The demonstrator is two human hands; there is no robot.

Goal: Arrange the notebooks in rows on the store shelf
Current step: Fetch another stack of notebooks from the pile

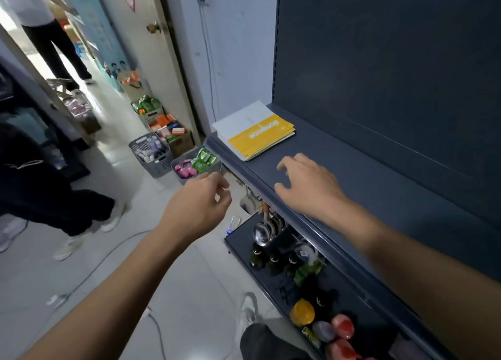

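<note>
A small stack of notebooks (pixel 256 130) lay flat at the far left end of the dark grey store shelf (pixel 366 175), the top cover half white, half yellow with white lettering, its corner just overhanging the shelf's left end. The right hand (pixel 307 186) hovered palm down over the front part of the shelf, near the stack but apart from it; its fingers (pixel 284 164) were spread and loosely curved, holding nothing. Whether the fingertips touched the shelf surface could not be told. The left hand (pixel 199 205) hung in the air off the shelf's front edge, above the floor, fingers curled inward in a loose half-closed curl with nothing visible in them. Both forearms were bare. Below the shelf, a lower shelf (pixel 244 240) carried steel ladles (pixel 264 231), dark bottles (pixel 273 259), a yellow round item (pixel 302 312) and pink-red items (pixel 343 327). On the pale tiled floor (pixel 189 292) by the door stood a grey basket of green and pink packets (pixel 199 162), a second grey basket (pixel 150 152) with pale bottles, and a box with orange packs (pixel 173 132). A white cable (pixel 89 275) trailed across the floor. To the left, another person's dark trouser legs and white shoes (pixel 70 247) were in view, blurred; a further person stood in the doorway beyond.
</note>
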